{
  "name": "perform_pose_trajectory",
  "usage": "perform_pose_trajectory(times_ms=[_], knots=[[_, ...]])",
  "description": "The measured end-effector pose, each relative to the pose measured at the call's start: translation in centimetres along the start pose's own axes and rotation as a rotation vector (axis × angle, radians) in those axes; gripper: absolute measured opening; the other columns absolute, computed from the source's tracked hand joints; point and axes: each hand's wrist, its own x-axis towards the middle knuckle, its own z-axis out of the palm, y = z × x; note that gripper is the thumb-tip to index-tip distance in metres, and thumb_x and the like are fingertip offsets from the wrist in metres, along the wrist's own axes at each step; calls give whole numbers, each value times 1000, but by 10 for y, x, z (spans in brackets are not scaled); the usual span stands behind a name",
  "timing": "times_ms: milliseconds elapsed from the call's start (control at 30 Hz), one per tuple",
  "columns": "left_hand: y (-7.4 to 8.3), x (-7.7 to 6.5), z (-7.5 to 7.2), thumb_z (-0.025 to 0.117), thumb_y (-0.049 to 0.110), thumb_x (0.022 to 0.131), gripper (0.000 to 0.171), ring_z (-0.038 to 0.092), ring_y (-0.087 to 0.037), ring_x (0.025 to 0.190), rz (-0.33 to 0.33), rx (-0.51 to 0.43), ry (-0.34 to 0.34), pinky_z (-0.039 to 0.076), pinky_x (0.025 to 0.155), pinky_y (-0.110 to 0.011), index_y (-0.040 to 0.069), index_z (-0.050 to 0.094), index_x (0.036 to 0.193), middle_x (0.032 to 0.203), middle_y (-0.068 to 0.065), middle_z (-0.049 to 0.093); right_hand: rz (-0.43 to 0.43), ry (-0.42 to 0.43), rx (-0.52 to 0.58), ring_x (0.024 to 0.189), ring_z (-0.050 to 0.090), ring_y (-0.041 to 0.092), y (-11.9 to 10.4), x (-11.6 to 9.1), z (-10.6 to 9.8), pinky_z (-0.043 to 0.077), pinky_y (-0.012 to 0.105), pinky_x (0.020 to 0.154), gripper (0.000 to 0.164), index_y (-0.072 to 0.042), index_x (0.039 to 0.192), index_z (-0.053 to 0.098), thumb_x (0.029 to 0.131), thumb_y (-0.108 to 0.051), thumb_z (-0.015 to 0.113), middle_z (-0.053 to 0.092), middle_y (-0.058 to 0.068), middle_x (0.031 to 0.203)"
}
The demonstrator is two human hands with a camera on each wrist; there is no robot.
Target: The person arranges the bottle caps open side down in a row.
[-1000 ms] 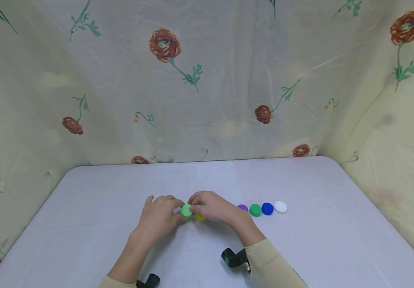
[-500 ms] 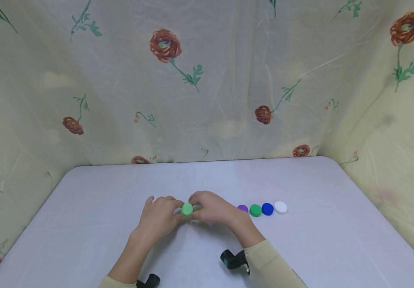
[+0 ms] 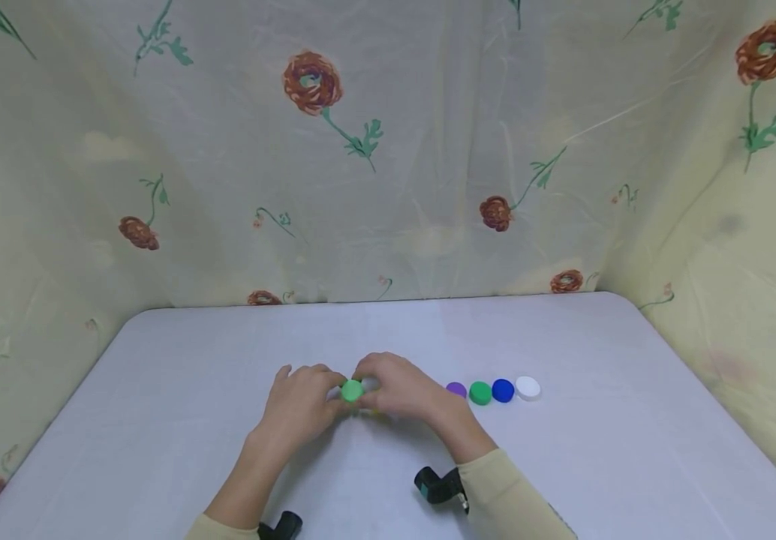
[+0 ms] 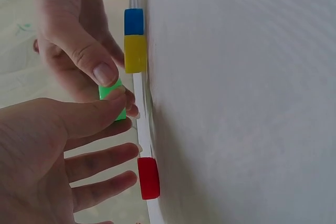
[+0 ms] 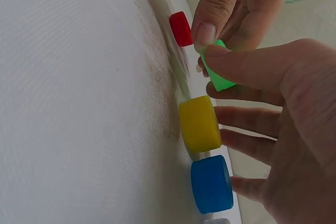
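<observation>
A light green bottle cap (image 3: 352, 391) is held just above the table between my two hands. My left hand (image 3: 296, 409) pinches its left side with thumb and index finger. From the other side, my right hand (image 3: 403, 386) pinches the same cap, the two thumbs close together in the right wrist view. A yellow cap (image 5: 200, 124) and a blue cap (image 5: 212, 184) stand on the table beside the right hand's fingers. Near the left hand's fingers sits a red cap (image 4: 148, 178). From the head, the right hand mostly hides the yellow cap and covers the blue one.
Right of the right wrist, a purple cap (image 3: 456, 389), a green cap (image 3: 480, 393), a dark blue cap (image 3: 503, 390) and a white cap (image 3: 528, 388) form a row on the white-covered table (image 3: 631, 450). A flowered curtain (image 3: 422, 142) surrounds the back and sides.
The right thumb has shifted down along the light green cap, and the right hand now covers more of the yellow cap. The light green cap has moved very slightly right and up.
</observation>
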Motion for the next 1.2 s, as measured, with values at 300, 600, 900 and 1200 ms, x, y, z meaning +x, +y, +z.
perform_pose_trajectory(times_ms=[300, 600, 900, 1200], knots=[[0, 0, 1, 82, 34, 80, 26, 69, -27, 103, 9, -15, -1, 40, 102, -67, 18, 78, 101, 105, -2, 76, 24, -38, -54, 124, 58, 27, 1, 0, 2, 46, 45, 107, 30, -11, 109, 75, 86, -31, 75, 66, 8, 127], [-1, -1, 2, 83, 28, 79, 24, 70, -26, 104, 12, -20, -21, 42, 102, -65, 16, 78, 99, 104, -3, 75, 79, -67, -49, 136, 50, 31, 0, -3, 3, 42, 49, 111, 34, -13, 115, 73, 85, -29, 76, 58, 8, 142], [1, -3, 0, 83, 29, 80, 23, 69, -26, 103, 8, -30, -53, 45, 99, -62, 17, 78, 99, 106, -2, 74, 82, -70, -43, 135, 51, 31, 2, -4, 4, 42, 50, 111, 33, -14, 114, 73, 84, -27, 77, 57, 7, 142], [-2, -3, -1, 83, 29, 79, 28, 69, -25, 103, -3, -38, -68, 50, 89, -52, 18, 77, 104, 111, -4, 73, 84, -49, -41, 137, 49, 32, 2, -5, 6, 40, 53, 112, 34, -15, 116, 72, 84, -27, 75, 56, 7, 144]])
